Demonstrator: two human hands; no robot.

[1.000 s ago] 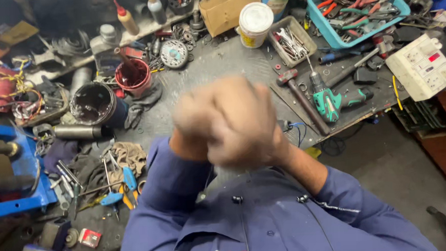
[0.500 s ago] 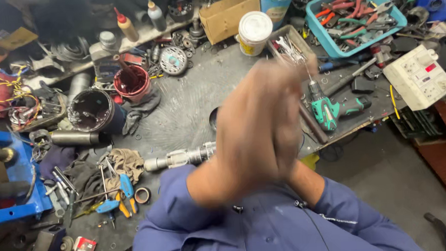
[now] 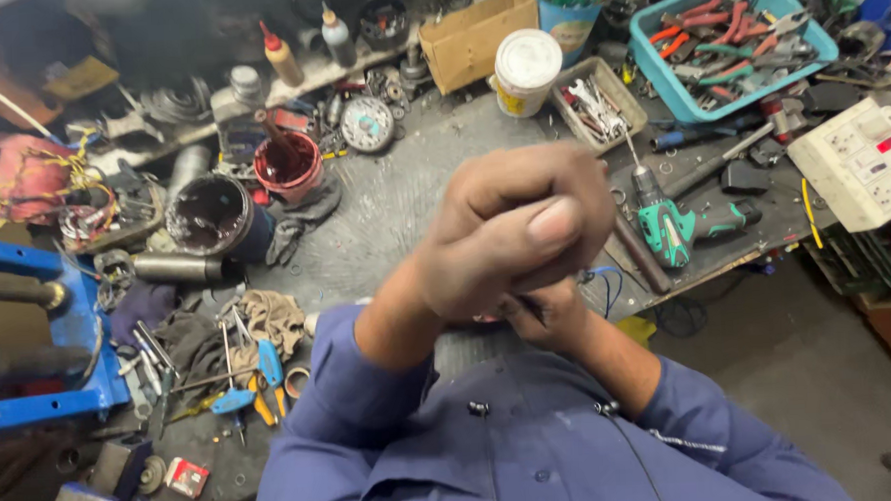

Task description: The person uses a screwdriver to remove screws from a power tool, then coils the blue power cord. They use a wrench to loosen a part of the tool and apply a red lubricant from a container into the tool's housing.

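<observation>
head view: the left hand is folded over the right hand, the two pressed together close to the camera above the near edge of the bench. the left grip is curled shut, thumb lying across the top; the right grip sits under it, mostly hidden, fingers bent against the left palm. whether anything is caught between them cannot be told. blue shirt sleeves run back from both wrists.

just beyond the hands on the right lies a green cordless drill, on its side, bit pointing away. behind it a shallow grey tray holds small metal spanners and bits, and a blue plastic bin farther back is filled with pliers and cutters with red and green handles. a white tub with a white lid and a yellow label stands beside the tray, with an open brown cardboard box to its left and a blue cup of green-handled tools behind.

to the left, a red pot holds dark liquid with a stick in it, and a larger black can next to it holds more dark liquid. two squeeze bottles stand at the back. a white socket board sits at the far right edge. blue-handled pliers lie near a rag at the left, by a blue metal frame.
</observation>
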